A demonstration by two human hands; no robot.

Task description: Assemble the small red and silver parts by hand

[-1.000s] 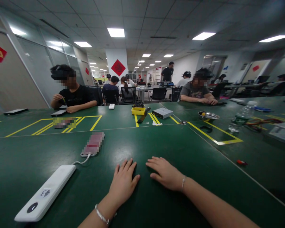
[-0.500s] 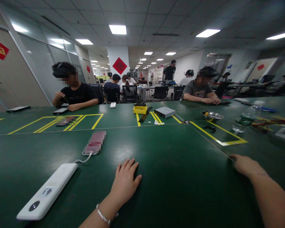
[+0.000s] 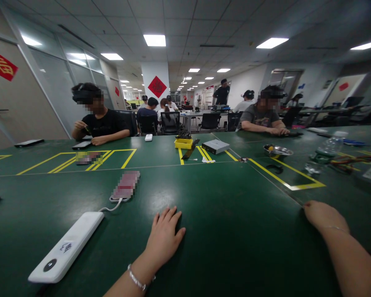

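My left hand lies flat on the green table, fingers spread, holding nothing. To its left are a white power bank and a pinkish phone, joined by a short white cable. My right hand is at the right, by the seam in the table top. Its fingers are curled under and mostly hidden, so whatever they hold is out of sight. The small red thing seen in that area before is covered now.
Farther back stand a yellow box, a grey box, a metal bowl and a clear bottle. Yellow tape marks the table. Two people sit across from me, one at left, one at right.
My right hand has moved right from beside my left hand and closed over the spot where a small red thing lay. My left hand stays in place. The view has shifted slightly.
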